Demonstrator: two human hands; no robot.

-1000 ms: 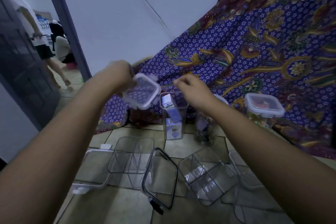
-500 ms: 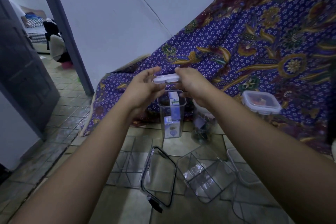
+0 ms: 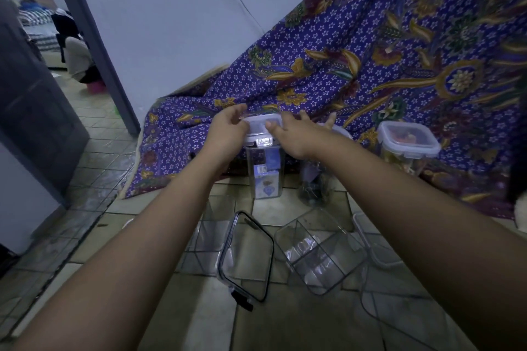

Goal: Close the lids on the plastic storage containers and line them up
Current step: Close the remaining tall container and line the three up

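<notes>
Since the frame half a second back, the white-rimmed lid point(image 3: 263, 129) has come down from mid-air onto the mouth of the tall clear container point(image 3: 265, 169), and both hands have dropped with it. Lid now sits flat on the container top; front latch tab point(image 3: 263, 141) hangs at the near edge, whether it is snapped down cannot be told.

Left hand point(image 3: 228, 129): at the lid's left edge, fingers curled loosely around that side, touching the rim. Right hand point(image 3: 295, 134): over the lid's right edge, thumb pressing on the lid top, remaining fingers spread apart and pointing away toward the cloth. Neither hand clamps the lid fully.

Container stands upright on the tiled floor point(image 3: 285, 322), just in front of the purple floral cloth point(image 3: 370, 65). Small boxes visible inside it. Just right of it, a second container point(image 3: 316, 182) with dark contents, its top partly hidden by the right wrist. Further right, a lidded container point(image 3: 407, 148) rests on the cloth, lid closed.

Near floor: a loose black-rimmed lid point(image 3: 245, 256), an empty clear container on its side point(image 3: 319, 253), and another clear container point(image 3: 205, 231) behind the left forearm.
</notes>
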